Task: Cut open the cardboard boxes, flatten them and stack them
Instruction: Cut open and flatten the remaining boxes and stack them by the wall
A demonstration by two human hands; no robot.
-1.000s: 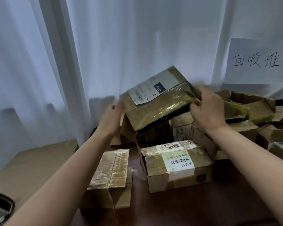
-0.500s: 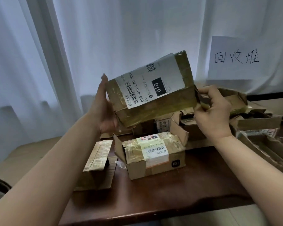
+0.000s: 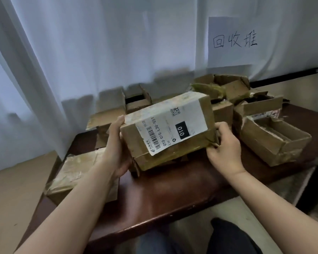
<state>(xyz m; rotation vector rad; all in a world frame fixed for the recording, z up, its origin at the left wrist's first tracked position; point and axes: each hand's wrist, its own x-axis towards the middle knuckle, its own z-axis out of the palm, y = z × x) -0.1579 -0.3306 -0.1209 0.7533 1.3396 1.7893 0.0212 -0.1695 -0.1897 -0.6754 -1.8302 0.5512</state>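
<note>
Before a white curtain, over a dark wooden table, a person's left hand cups one end of a taped cardboard box, fingers curled; the right hand pinches the other end's torn flap. It looks light, crushable, best held by its ends.

Makeshift sorting corner of a room, white curtains, handwritten paper sign, dark wooden table

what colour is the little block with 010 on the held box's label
Black with white digits, on the white shipping label of the held box; the head view shows it best.
</note>
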